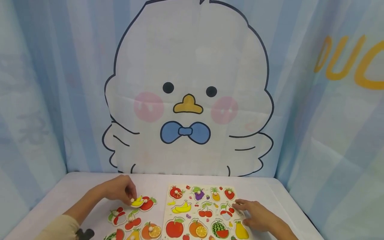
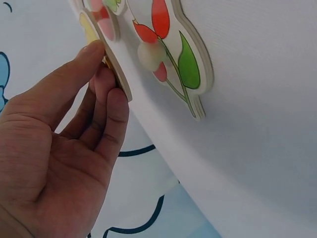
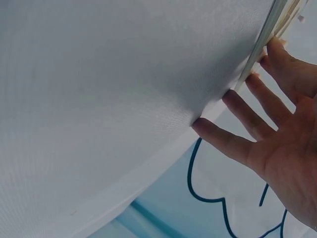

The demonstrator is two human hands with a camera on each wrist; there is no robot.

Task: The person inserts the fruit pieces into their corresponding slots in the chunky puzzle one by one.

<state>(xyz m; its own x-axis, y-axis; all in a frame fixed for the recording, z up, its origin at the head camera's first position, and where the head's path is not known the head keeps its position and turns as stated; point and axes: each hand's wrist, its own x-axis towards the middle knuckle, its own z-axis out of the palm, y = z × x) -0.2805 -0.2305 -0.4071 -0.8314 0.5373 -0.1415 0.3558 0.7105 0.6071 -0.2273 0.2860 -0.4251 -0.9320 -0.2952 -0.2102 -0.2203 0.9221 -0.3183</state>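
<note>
My left hand pinches a yellow banana puzzle piece by its edge, with the thumb on one face in the left wrist view. The piece is raised beside a red apple piece. A red-and-green fruit piece with a round knob lies near the fingers. My right hand rests with spread fingers at the right edge of the fruit puzzle board. In the right wrist view, its fingertips touch the table and the board's edge.
Left of the board lie more pieces: cherries, an orange, a pear and a watermelon. The white table ends at a curtain with a duck drawing.
</note>
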